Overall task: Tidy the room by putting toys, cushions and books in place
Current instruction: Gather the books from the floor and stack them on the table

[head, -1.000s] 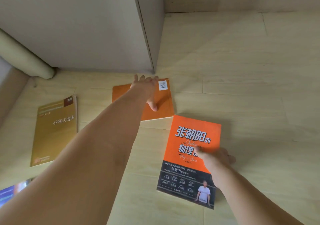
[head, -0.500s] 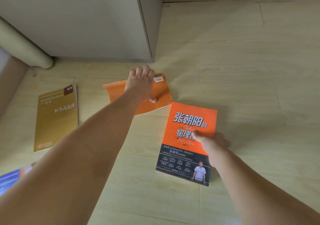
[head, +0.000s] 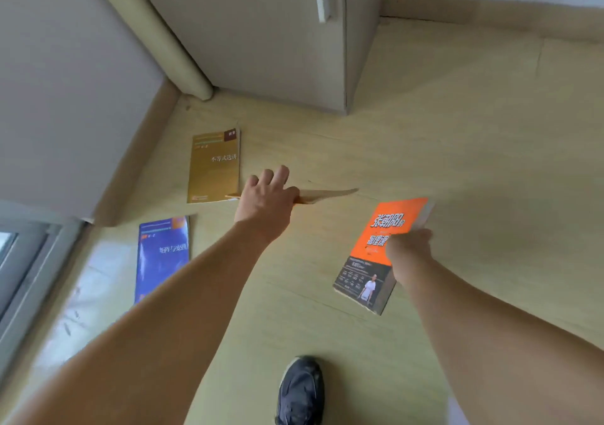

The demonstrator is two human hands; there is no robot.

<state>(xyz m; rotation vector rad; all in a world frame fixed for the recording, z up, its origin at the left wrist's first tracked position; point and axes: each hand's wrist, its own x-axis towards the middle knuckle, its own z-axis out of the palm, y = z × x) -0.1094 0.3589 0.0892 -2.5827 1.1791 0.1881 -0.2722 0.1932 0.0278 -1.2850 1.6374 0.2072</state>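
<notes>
My left hand (head: 266, 197) grips a thin orange book (head: 327, 194) lifted off the floor and seen almost edge-on, so only its pale page edge shows. My right hand (head: 408, 245) holds a thicker orange and black book (head: 369, 261) by its right side, raised and tilted above the floor. A yellow-gold book (head: 214, 166) lies flat on the floor just left of my left hand. A blue book (head: 161, 254) lies flat nearer the wall at left, partly covered by my left forearm.
A grey cabinet (head: 277, 39) with a white handle stands at the back on the pale wooden floor (head: 457, 130). A wall and skirting run along the left, with a window frame (head: 29, 261) at lower left. My dark shoe (head: 300, 392) shows at the bottom.
Both hands have lifted their books off the floor. The thin orange book has turned edge-on. The view has pulled back and swung left, revealing the blue book and my shoe.
</notes>
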